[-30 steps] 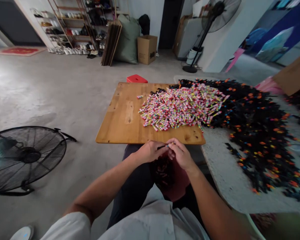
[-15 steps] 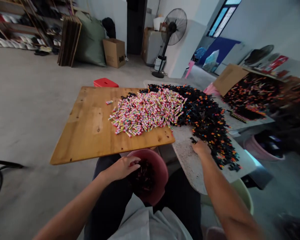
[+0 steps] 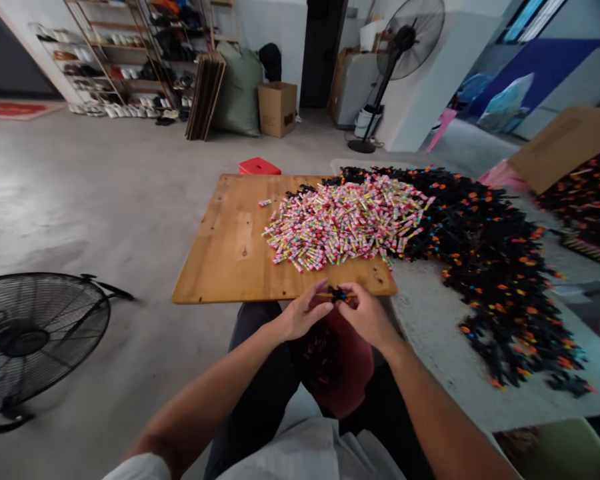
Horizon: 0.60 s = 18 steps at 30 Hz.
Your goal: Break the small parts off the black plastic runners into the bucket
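A small black plastic piece (image 3: 337, 293) is pinched in the fingers of my right hand (image 3: 367, 315), above the pink tub (image 3: 363, 363) between my legs. My left hand (image 3: 303, 315) is close on the other side of the piece, thumb and fingers apart; whether its fingertips touch the piece I cannot tell. Dark pieces (image 3: 323, 353) lie inside the tub. Beyond my hands, a heap of small pink, white and yellow tubes (image 3: 345, 223) covers part of the wooden board (image 3: 220, 253). To the right spreads a pile of black pieces with orange tips (image 3: 495, 247).
The board's front edge lies just beyond my hands. A pale tabletop (image 3: 430, 327) supports the black pile. A floor fan (image 3: 30, 340) stands at left, another fan (image 3: 405, 40) at the back. A red stool (image 3: 260, 167) sits behind the board, and an open carton (image 3: 565, 147) at right.
My right hand has come from the pale tabletop to above the tub, bringing a black piece. My left hand has risen toward it. The view has turned left.
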Each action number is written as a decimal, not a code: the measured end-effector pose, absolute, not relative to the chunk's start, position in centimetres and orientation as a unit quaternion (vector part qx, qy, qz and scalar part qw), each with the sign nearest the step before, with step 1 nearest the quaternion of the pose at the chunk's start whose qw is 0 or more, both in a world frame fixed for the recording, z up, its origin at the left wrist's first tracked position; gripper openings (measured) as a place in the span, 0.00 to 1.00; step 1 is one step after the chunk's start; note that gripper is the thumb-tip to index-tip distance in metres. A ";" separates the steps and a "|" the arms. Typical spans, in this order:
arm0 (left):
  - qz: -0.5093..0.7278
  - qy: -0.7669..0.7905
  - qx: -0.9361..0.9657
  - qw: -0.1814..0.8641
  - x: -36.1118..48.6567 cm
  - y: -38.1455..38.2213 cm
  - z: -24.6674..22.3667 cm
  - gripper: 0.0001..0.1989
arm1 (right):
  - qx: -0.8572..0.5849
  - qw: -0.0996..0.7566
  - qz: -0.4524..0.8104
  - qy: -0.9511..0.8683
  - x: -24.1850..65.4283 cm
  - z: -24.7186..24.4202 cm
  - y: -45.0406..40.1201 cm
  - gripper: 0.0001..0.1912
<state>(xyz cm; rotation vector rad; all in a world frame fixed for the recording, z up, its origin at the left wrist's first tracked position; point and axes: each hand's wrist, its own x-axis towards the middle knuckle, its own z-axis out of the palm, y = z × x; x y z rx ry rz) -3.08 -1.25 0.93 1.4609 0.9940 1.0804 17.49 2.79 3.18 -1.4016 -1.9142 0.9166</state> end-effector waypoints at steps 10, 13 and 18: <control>0.561 0.436 0.363 0.603 -8.8 -2.1 -1.0 0.34 | -0.497 0.231 0.341 -0.764 9.6 2.0 8.8 0.10; 0.568 0.439 0.357 0.598 -9.8 -2.8 -0.7 0.31 | -0.527 0.178 0.189 -0.809 6.9 1.8 11.2 0.10; 0.549 0.447 0.326 0.626 -10.4 -3.3 -0.2 0.29 | -0.536 0.050 0.057 -0.841 3.2 1.8 11.8 0.14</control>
